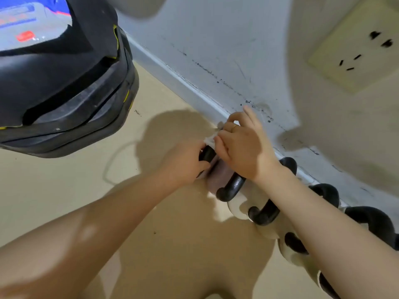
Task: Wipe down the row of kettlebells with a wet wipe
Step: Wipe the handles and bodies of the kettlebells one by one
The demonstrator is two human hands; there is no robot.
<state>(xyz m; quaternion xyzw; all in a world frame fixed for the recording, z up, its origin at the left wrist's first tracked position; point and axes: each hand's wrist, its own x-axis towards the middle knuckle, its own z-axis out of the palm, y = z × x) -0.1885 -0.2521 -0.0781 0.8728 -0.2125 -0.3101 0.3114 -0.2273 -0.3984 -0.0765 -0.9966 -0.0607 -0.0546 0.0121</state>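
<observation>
Here the left hand has its fingers closed on the black handle of the end kettlebell, at 12 o'clock in the row along the wall; the right hand pinches the wet wipe. Best to wrap the wipe fully round the handle before rubbing down.

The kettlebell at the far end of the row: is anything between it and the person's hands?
Nothing but the wet wipe. Both the left hand and right hand are already at the far kettlebell, around its black handle.
</observation>
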